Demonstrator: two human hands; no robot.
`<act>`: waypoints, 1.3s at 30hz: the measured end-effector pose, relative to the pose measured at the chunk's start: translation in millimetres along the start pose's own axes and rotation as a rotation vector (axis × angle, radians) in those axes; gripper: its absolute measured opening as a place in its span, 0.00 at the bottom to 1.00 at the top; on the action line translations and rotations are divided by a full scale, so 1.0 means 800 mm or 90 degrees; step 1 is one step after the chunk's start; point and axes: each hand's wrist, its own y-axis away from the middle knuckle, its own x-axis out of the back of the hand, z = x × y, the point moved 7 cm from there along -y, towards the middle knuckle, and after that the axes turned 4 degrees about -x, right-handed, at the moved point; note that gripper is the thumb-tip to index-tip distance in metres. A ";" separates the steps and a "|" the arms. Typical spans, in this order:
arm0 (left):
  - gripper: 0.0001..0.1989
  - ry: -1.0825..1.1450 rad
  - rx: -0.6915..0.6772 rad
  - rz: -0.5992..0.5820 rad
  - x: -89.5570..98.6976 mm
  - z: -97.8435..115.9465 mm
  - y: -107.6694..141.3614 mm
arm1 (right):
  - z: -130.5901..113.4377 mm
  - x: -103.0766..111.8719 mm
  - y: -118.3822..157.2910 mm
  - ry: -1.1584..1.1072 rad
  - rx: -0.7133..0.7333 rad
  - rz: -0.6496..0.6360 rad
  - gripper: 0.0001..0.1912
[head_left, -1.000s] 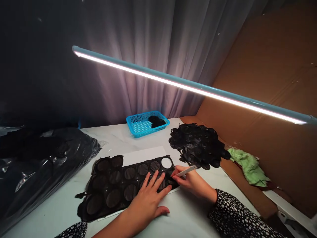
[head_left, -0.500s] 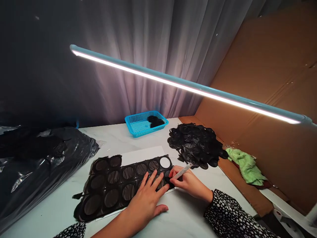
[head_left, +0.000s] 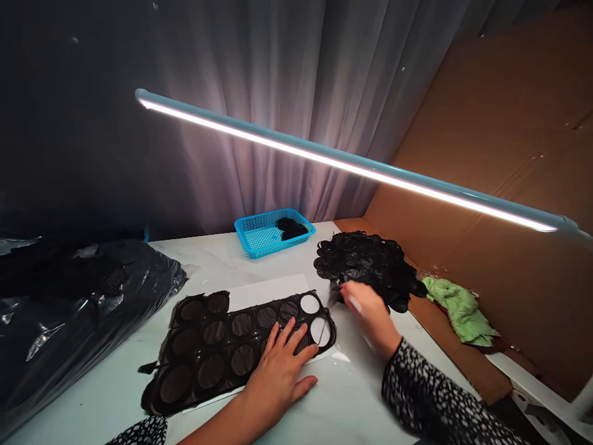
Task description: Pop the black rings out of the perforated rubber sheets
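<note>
My left hand (head_left: 281, 364) lies flat, fingers spread, on a thin black sheet (head_left: 199, 352) marked with rows of round outlines. At the sheet's right end, two round openings show the white board (head_left: 273, 290) underneath. My right hand (head_left: 368, 312), blurred by motion, is raised beside the black pile. Its fingers are pinched on a thin dark disc (head_left: 334, 294), partly smeared. A slim pale pen-like tool (head_left: 354, 303) also shows in that hand, mostly hidden by the fingers. Right behind the hand lies a heap of black discs (head_left: 370, 262).
A blue mesh basket (head_left: 259, 250) with a few black discs stands at the back. A large plastic bag of black material (head_left: 92, 303) fills the left. At right are a green cloth (head_left: 463, 312) and a cardboard wall (head_left: 500, 161). A lit tube lamp (head_left: 343, 162) hangs across.
My right hand has moved up and right, off the sheet to the heap, carrying a dark disc. A second white opening now shows where it was. My left hand stays put.
</note>
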 end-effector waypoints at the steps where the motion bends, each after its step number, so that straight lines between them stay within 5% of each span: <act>1: 0.25 0.002 -0.003 -0.002 0.000 0.000 0.001 | 0.019 0.010 -0.014 -0.005 -0.066 0.032 0.09; 4: 0.32 0.016 -0.013 0.015 0.003 -0.004 0.015 | 0.030 0.009 -0.035 -0.112 -0.138 -0.005 0.08; 10: 0.29 0.006 -0.038 0.052 0.008 -0.022 0.064 | -0.074 -0.052 0.016 -0.335 -0.035 -0.257 0.06; 13: 0.31 -0.010 -0.057 0.035 0.006 -0.024 0.074 | -0.097 -0.071 0.038 -0.409 -0.047 -0.325 0.06; 39: 0.33 0.014 -0.018 -0.003 0.014 -0.022 0.070 | -0.111 -0.073 0.051 -0.379 0.028 -0.312 0.08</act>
